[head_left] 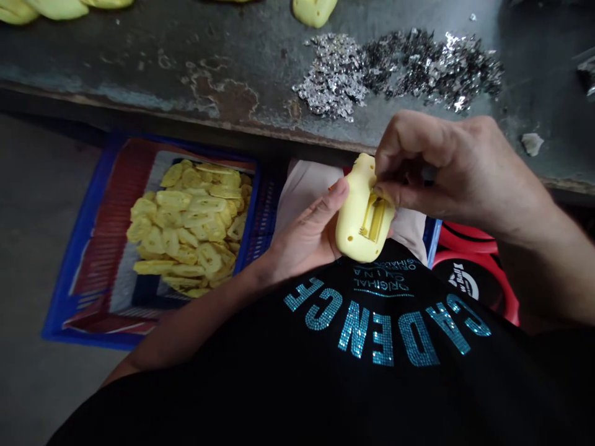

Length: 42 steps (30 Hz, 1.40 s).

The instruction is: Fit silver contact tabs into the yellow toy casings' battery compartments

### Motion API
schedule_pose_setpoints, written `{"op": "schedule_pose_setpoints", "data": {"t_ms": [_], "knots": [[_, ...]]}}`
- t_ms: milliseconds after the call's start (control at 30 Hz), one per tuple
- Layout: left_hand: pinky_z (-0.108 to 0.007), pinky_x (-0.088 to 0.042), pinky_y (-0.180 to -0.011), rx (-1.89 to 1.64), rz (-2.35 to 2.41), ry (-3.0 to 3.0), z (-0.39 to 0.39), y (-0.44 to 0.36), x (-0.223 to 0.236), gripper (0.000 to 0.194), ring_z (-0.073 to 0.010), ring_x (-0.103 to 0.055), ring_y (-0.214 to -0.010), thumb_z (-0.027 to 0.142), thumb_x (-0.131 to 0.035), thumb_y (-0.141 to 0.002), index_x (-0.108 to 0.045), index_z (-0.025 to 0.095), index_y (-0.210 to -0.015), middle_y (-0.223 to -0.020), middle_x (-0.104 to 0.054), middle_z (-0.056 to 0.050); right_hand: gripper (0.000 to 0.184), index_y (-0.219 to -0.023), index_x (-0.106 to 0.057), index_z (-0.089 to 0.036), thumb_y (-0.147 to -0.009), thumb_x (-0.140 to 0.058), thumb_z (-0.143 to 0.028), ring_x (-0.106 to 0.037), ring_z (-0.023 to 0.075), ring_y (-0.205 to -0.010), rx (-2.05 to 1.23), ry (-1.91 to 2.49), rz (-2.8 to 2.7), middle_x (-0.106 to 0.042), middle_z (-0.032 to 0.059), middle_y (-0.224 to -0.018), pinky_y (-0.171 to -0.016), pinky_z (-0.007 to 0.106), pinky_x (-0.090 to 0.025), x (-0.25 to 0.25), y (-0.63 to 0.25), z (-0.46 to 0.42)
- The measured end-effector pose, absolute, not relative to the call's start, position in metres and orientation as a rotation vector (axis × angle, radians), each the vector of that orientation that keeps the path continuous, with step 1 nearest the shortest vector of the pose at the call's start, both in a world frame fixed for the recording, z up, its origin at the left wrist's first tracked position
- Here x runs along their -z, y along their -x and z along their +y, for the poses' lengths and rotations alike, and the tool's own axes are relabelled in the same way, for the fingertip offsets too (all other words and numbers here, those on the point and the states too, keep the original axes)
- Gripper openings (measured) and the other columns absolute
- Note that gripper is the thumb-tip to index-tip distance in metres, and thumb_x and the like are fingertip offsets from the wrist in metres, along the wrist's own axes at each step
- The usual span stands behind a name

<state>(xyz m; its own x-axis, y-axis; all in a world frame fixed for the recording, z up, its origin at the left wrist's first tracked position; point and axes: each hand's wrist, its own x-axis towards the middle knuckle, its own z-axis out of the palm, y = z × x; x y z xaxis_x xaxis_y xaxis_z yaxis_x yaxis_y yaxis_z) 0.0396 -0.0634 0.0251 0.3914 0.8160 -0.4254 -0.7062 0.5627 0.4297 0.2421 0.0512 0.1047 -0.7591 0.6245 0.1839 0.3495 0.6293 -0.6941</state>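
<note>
Left hand (320, 226) grips a yellow shell (349, 220), held between the person's body and the bench (139, 74), slot face up. Right hand (441, 164) bends over it, thumb and index together at the slot's far end; whether they pinch a small piece, cannot tell. Far on bench: metal bits (334, 74), heaped. To the left, 1 blue crate (93, 339) with piled yellow parts (204, 214).

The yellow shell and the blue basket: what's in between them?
In the head view, the left hand and some pale cloth lie between the yellow shell and the blue basket.
</note>
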Motion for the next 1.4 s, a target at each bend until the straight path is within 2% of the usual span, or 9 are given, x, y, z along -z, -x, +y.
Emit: {"op": "schedule_pose_setpoints", "data": {"t_ms": [267, 433, 533, 633, 767, 933, 1100, 1300, 1400], "knots": [[-0.057, -0.066, -0.127, -1.006, 0.679, -0.187, -0.065, -0.040, -0.027, 0.062, -0.0379, -0.080, -0.147, 0.061, -0.066, -0.124, -0.070, 0.019, -0.169, -0.151, -0.086, -0.016, 0.019, -0.096, -0.074, -0.034, -0.107, -0.088, -0.041, -0.082, 0.0231, -0.083, -0.810, 0.867, -2.346, -0.088, -0.0036, -0.097, -0.073, 0.041, -0.066, -0.094, -0.247, 0.039], [-0.036, -0.072, -0.085, -0.954, 0.661, -0.260, -0.062, -0.036, -0.020, 0.073, -0.0403, -0.087, -0.128, 0.074, -0.081, -0.110, -0.079, 0.019, -0.158, -0.148, -0.087, -0.020, 0.013, -0.103, -0.081, -0.031, -0.109, -0.089, -0.039, -0.078, 0.0218, -0.075, -0.779, 0.812, -2.197, -0.086, 0.0011, -0.095, -0.065, 0.040, -0.063, -0.073, -0.257, 0.039], [-0.029, -0.065, -0.067, -0.949, 0.659, -0.293, -0.059, -0.034, -0.016, 0.075, -0.0423, -0.086, -0.131, 0.077, -0.082, -0.107, -0.078, 0.025, -0.161, -0.151, -0.085, -0.018, 0.006, -0.111, -0.085, -0.029, -0.112, -0.081, -0.026, -0.083, 0.0239, -0.092, -0.635, 0.734, -2.267, -0.089, 0.0040, -0.110, -0.079, 0.041, -0.068, -0.062, -0.257, 0.036], [-0.035, -0.070, -0.074, -0.940, 0.663, -0.267, -0.058, -0.034, -0.014, 0.075, -0.0455, -0.081, -0.141, 0.078, -0.071, -0.113, -0.068, 0.033, -0.174, -0.158, -0.082, -0.014, 0.017, -0.120, -0.087, -0.027, -0.113, -0.076, -0.016, -0.083, 0.0253, -0.105, -0.402, 0.618, -2.313, -0.089, 0.0065, -0.122, -0.090, 0.042, -0.069, -0.053, -0.255, 0.030], [-0.051, -0.074, -0.094, -0.934, 0.666, -0.226, -0.056, -0.035, -0.016, 0.076, -0.0497, -0.076, -0.149, 0.073, -0.066, -0.117, -0.061, 0.030, -0.179, -0.162, -0.079, -0.016, 0.023, -0.133, -0.085, -0.022, -0.116, -0.069, -0.016, -0.077, 0.0248, -0.098, -0.169, 0.532, -2.340, -0.088, 0.0102, -0.123, -0.084, 0.042, -0.066, -0.038, -0.253, 0.023], [-0.046, -0.074, -0.082, -0.941, 0.610, -0.292, -0.058, -0.035, -0.014, 0.081, -0.0501, -0.077, -0.144, 0.078, -0.075, -0.110, -0.064, 0.032, -0.175, -0.161, -0.079, -0.017, 0.038, -0.155, -0.077, -0.034, -0.120, -0.067, -0.023, -0.079, 0.0250, -0.099, -0.108, 0.513, -2.288, -0.087, 0.0060, -0.124, -0.085, 0.043, -0.065, -0.023, -0.254, 0.019], [-0.042, -0.073, -0.076, -0.966, 0.594, -0.281, -0.062, -0.036, -0.012, 0.080, -0.0471, -0.079, -0.141, 0.078, -0.076, -0.109, -0.064, 0.034, -0.175, -0.163, -0.078, -0.017, 0.033, -0.150, -0.080, -0.031, -0.121, -0.066, -0.022, -0.079, 0.0244, -0.097, -0.028, 0.525, -2.227, -0.090, 0.0065, -0.123, -0.083, 0.043, -0.066, -0.022, -0.252, 0.014], [-0.051, -0.076, -0.092, -0.960, 0.631, -0.244, -0.064, -0.036, -0.012, 0.082, -0.0485, -0.076, -0.149, 0.076, -0.077, -0.109, -0.060, 0.037, -0.180, -0.165, -0.078, -0.014, 0.035, -0.149, -0.082, -0.030, -0.120, -0.067, -0.019, -0.080, 0.0263, -0.100, -0.053, 0.556, -2.260, -0.091, 0.0093, -0.127, -0.087, 0.047, -0.069, -0.026, -0.254, 0.008], [-0.048, -0.075, -0.090, -0.971, 0.627, -0.273, -0.065, -0.036, -0.011, 0.083, -0.0481, -0.076, -0.148, 0.077, -0.079, -0.108, -0.062, 0.036, -0.178, -0.166, -0.077, -0.014, 0.043, -0.155, -0.081, -0.035, -0.117, -0.070, -0.016, -0.081, 0.0275, -0.100, -0.094, 0.555, -2.231, -0.091, 0.0075, -0.128, -0.088, 0.048, -0.070, -0.025, -0.255, 0.005]]}}
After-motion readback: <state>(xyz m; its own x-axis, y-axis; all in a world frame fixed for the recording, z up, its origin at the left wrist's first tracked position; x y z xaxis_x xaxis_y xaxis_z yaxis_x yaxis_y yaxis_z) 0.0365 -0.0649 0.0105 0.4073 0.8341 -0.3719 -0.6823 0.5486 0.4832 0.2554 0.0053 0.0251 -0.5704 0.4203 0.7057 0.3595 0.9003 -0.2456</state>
